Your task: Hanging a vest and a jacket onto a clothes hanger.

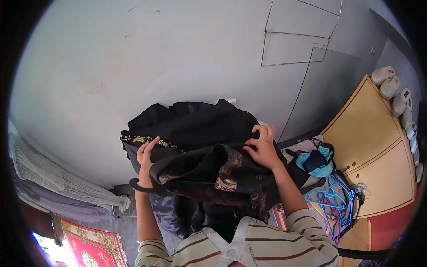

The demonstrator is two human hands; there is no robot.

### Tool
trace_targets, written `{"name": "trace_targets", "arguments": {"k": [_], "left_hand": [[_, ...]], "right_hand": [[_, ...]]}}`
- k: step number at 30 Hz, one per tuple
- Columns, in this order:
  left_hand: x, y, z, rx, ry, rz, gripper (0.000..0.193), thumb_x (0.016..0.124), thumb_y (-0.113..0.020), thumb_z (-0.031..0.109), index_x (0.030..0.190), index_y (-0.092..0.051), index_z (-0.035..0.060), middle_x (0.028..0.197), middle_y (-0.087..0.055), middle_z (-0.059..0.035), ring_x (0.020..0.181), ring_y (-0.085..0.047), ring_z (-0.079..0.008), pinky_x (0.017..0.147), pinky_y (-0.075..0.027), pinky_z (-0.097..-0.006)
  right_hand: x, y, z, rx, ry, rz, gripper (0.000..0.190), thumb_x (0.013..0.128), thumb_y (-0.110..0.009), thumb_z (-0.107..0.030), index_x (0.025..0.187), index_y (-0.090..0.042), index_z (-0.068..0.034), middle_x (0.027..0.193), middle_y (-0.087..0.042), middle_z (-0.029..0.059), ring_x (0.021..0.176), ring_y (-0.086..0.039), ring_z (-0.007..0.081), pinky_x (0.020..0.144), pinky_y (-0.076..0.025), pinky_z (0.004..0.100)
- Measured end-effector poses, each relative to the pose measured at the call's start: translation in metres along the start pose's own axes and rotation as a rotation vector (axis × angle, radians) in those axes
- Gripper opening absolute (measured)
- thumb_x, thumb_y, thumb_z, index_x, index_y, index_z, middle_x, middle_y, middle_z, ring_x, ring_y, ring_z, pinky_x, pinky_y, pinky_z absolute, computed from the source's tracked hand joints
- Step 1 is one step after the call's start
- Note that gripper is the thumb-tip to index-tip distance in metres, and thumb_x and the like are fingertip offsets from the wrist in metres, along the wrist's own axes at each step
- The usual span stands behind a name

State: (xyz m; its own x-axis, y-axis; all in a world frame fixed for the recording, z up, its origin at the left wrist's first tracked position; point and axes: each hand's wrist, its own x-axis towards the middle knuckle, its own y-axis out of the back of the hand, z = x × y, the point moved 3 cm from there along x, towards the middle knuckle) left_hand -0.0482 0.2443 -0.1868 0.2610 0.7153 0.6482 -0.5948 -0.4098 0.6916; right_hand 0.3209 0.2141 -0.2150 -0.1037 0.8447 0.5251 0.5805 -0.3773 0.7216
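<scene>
Before me is a heap of black garments (206, 123), with gold floral embroidery (141, 138) along an edge at the left. My left hand (145, 157) grips the black cloth beside that embroidery, its lower part partly behind a nearer fold. With thumb and forefinger bent, my right hand (263, 147) pinches the black fabric at the right. Between my forearms hangs a nearer black garment (196, 163) with a brownish-gold patterned panel (230, 167). The dark hook of a hanger (136, 185) sticks out from its left side, across my left wrist.
Blue and pink hangers (333, 200) lie at the right near a turquoise and navy cloth (317, 162). A wooden cabinet (373, 133) stands behind, with wrapped white items (388, 87) on top. A glass pane (320, 93) leans on the wall. Left are a whitish curtain (60, 177) and a red rug (90, 243).
</scene>
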Motion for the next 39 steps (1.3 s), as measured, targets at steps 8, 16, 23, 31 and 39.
{"name": "trace_targets", "arguments": {"k": [8,16,23,31,39], "left_hand": [[0.053,0.022,0.034,-0.346,0.123,-0.248,0.067,0.072,-0.067,0.024,0.134,-0.044,0.0084,0.137,-0.043,-0.0086,0.129,-0.028,-0.0298,0.109,-0.021,-0.0370],[0.088,0.006,0.005,-0.369,0.160,-0.321,0.071,0.069,-0.068,0.023,0.134,-0.044,0.0117,0.136,-0.037,-0.0169,0.130,-0.029,-0.0327,0.107,-0.027,-0.0407],[0.074,-0.011,-0.011,-0.326,0.213,-0.292,0.055,0.077,-0.061,0.021,0.131,-0.050,0.0174,0.131,-0.045,-0.0117,0.126,-0.032,-0.0297,0.106,-0.026,-0.0405],[0.060,-0.027,-0.016,-0.328,0.209,-0.220,0.056,0.077,-0.062,0.022,0.132,-0.049,0.0175,0.130,-0.045,-0.0126,0.126,-0.032,-0.0298,0.106,-0.026,-0.0401],[0.049,-0.024,-0.028,-0.284,0.219,-0.164,0.062,0.075,-0.060,0.021,0.135,-0.046,0.0121,0.131,-0.048,-0.0091,0.124,-0.035,-0.0280,0.107,-0.026,-0.0363]], "right_hand": [[0.045,0.038,0.001,-0.131,-0.031,0.266,0.015,0.070,-0.075,-0.022,0.077,-0.070,-0.010,0.112,-0.043,0.0123,0.117,-0.035,0.0357,0.108,-0.007,0.0608],[0.122,0.058,-0.006,-0.332,0.052,0.446,0.016,0.074,-0.073,-0.025,0.077,-0.071,-0.009,0.115,-0.042,0.0124,0.115,-0.036,0.0354,0.106,-0.015,0.0590],[0.086,-0.014,0.027,-0.201,0.093,0.218,0.018,0.082,-0.066,-0.027,0.088,-0.070,-0.011,0.119,-0.044,0.0135,0.121,-0.033,0.0343,0.108,-0.017,0.0535],[0.011,-0.015,0.049,-0.010,-0.147,-0.129,0.028,0.092,-0.053,-0.027,0.084,-0.068,-0.004,0.136,-0.040,0.0085,0.131,-0.024,0.0330,0.111,-0.018,0.0412],[-0.042,0.011,-0.061,0.275,0.077,-0.169,0.027,0.085,-0.051,-0.014,0.108,-0.057,-0.003,0.135,-0.041,0.0107,0.133,-0.022,0.0317,0.112,-0.006,0.0470]]}}
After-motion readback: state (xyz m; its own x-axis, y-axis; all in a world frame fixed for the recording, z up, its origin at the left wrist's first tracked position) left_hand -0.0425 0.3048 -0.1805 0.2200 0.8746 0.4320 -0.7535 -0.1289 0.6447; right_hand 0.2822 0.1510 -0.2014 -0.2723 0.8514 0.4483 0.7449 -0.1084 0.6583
